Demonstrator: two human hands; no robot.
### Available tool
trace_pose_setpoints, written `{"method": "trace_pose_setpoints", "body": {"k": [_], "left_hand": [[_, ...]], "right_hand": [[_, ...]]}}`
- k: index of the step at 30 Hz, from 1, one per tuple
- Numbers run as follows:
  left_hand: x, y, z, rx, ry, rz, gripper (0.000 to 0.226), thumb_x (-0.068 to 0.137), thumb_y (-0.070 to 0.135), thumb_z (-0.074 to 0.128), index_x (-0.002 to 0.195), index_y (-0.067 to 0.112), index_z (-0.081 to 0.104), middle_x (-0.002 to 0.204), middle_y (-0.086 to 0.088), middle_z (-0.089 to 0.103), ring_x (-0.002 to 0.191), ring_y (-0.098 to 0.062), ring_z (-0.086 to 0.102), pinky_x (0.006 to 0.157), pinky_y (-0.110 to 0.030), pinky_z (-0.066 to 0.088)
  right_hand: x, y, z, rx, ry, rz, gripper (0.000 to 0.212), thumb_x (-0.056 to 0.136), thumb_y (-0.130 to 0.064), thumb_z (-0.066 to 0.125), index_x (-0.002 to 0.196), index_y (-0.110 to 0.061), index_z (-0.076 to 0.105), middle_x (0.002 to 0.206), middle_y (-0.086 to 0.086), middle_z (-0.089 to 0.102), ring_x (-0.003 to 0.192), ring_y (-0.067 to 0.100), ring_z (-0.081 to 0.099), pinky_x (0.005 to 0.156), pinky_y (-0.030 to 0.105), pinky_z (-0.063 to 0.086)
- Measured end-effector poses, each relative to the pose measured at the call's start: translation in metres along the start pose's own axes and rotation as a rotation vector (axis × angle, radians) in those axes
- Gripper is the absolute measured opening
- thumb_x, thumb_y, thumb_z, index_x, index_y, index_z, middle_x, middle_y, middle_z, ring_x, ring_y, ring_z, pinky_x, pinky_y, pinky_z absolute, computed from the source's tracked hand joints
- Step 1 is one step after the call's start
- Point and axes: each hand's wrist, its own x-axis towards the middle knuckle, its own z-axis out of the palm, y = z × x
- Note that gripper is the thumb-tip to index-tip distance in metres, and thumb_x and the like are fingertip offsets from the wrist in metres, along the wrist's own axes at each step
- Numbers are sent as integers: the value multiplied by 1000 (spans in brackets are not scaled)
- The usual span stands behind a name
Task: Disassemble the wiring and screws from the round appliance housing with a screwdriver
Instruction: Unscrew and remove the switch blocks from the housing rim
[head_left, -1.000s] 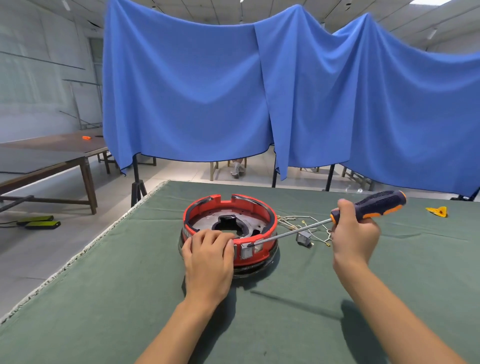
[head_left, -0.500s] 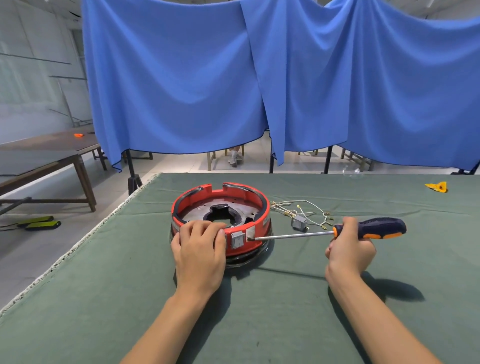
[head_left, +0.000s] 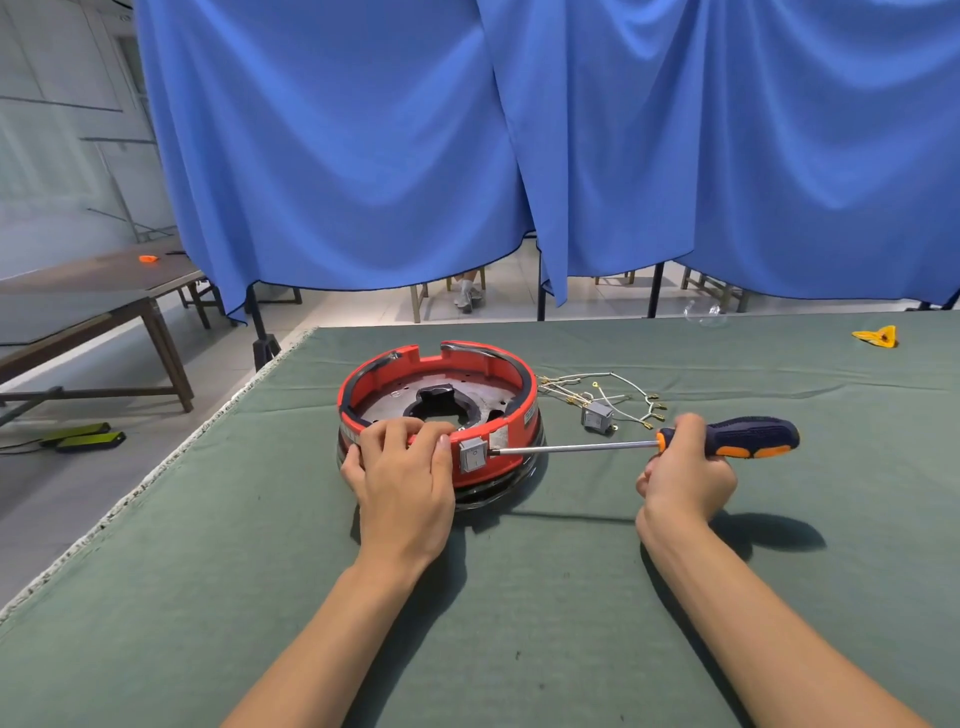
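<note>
My left hand (head_left: 402, 480) lies at frame centre, its grip curled over the near rim of the round red housing (head_left: 441, 410), fingers hooked on the edge. The housing sits on the green table (head_left: 208, 597), just left of frame centre. My right hand (head_left: 685, 475), centre right, has its grip closed round the screwdriver (head_left: 727, 439) at the front of the handle. The shaft runs level leftward; its tip meets the housing wall just beside the grey switch (head_left: 472, 453). Beyond, loose wiring (head_left: 597, 397) lies right of the housing. A yellow piece (head_left: 878, 336) rests at the upper right.
</note>
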Motion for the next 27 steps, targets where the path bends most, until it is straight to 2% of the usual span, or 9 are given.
{"method": "trace_pose_setpoints", "body": {"k": [5,8,19,23,27], "left_hand": [[0,1,0,-53,-17,-11,37,91,34,32,99,26,67,104,9,57,112,-16,36,102,-52,22],[1,0,-1,-84,-24,-11,36,91,35,32,97,26,67,101,11,57,110,-13,34,101,-52,22],[4,-8,0,-163,-50,2,33,91,35,32,91,30,65,96,18,57,107,-4,30,100,-50,23],[4,-9,-1,-179,-56,2,33,91,34,33,90,29,65,95,19,57,106,-4,30,99,-48,22],[5,-8,-2,-187,-67,0,32,91,34,33,89,30,65,94,19,57,106,-5,31,99,-46,21]], "right_hand": [[4,4,9,-40,22,3,22,80,-26,53,62,-15,51,54,-4,46,45,13,36,45,28,28],[9,5,18,-82,19,8,23,79,-29,54,62,-15,52,58,-3,50,51,17,40,50,30,30],[25,13,54,-199,-51,42,21,82,-26,57,65,-17,50,54,-6,51,46,10,45,45,25,34],[30,19,65,-263,-89,55,17,81,-28,57,68,-16,54,67,0,61,53,15,51,46,28,34],[35,21,74,-347,-94,42,19,80,-30,58,75,-12,59,74,1,63,69,22,57,62,34,44]]}}
